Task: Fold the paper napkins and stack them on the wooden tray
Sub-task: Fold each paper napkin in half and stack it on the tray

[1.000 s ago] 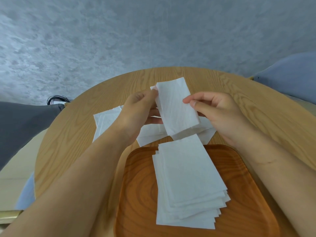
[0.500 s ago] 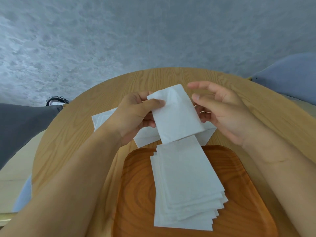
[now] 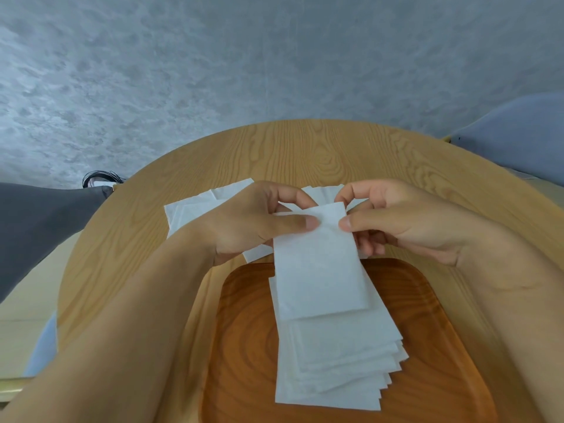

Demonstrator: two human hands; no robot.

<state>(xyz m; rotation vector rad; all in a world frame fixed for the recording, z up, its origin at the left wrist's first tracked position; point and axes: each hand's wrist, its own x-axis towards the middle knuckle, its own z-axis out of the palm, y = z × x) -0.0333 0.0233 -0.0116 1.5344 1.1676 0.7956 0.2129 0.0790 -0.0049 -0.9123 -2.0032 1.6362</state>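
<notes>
A folded white napkin (image 3: 317, 267) hangs over the far end of the wooden tray (image 3: 244, 340). My left hand (image 3: 259, 224) pinches its top left edge. My right hand (image 3: 406, 221) pinches its top right edge, thumb on top. Under it, a fanned stack of folded napkins (image 3: 335, 361) lies on the tray. Unfolded white napkins (image 3: 189, 212) lie flat on the round wooden table (image 3: 305, 154) behind my hands, partly hidden by them.
A grey chair (image 3: 33, 227) stands at the table's left edge with black cables (image 3: 100, 178) beyond it. A pale blue chair (image 3: 518, 132) stands at the right. Grey carpet lies past the table.
The folded napkin has come down from upright to hang over the tray's stack. My right hand, open half a second ago, now pinches its top edge beside my left thumb.
</notes>
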